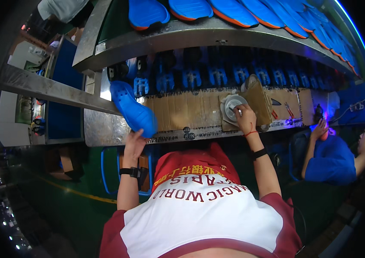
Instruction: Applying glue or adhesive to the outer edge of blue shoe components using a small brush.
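Observation:
A blue clog (136,111) with small holes near its toe stands tilted at the left end of the bench. My left hand (134,144) grips its heel end, fingers at the lower edge. Farther right, my right hand (245,117) reaches over a whitish bowl (230,102) with its fingers pinched together at the inside. What those fingers hold, if anything, is too small to make out. Under and beside the bowl is a piece of brown cardboard (257,101).
Cardboard (176,112) covers the bench. Red-handled tools (289,110) lie right of the bowl. A row of blue footwear parts (217,76) stands behind. Above, a metal-edged shelf (217,38) carries blue soles (234,12). At right sits a co-worker in a blue shirt (331,157).

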`<state>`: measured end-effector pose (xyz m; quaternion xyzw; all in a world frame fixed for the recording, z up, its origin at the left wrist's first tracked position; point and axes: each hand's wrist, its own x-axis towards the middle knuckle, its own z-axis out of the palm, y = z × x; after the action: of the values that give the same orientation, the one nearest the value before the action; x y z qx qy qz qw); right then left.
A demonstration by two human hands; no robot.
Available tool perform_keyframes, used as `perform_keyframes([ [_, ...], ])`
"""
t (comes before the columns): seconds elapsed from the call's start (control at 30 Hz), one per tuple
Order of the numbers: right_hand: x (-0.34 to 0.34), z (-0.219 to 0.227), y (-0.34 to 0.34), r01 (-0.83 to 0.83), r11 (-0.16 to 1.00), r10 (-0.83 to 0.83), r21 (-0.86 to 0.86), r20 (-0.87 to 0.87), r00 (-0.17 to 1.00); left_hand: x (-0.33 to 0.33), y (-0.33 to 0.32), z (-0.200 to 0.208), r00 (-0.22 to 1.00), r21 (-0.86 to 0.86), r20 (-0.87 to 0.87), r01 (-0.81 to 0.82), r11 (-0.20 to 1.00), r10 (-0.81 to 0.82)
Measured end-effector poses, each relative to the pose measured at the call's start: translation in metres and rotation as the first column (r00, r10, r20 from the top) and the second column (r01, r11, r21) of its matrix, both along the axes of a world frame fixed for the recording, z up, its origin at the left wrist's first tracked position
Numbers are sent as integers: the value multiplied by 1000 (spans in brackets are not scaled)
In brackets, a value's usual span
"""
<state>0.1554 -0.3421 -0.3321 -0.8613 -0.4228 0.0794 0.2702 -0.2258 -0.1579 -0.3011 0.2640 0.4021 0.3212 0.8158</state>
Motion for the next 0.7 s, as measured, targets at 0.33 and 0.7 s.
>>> perform_keyframes([
  [0.33,-13,60,-8,1,969,34,247,-137,990,109,-35,69,981,579,-192,136,804,-27],
  [0.7,-84,152,12,-270,855,310,443,-20,950,146,-55,90,927,717,-375,271,643,27],
])
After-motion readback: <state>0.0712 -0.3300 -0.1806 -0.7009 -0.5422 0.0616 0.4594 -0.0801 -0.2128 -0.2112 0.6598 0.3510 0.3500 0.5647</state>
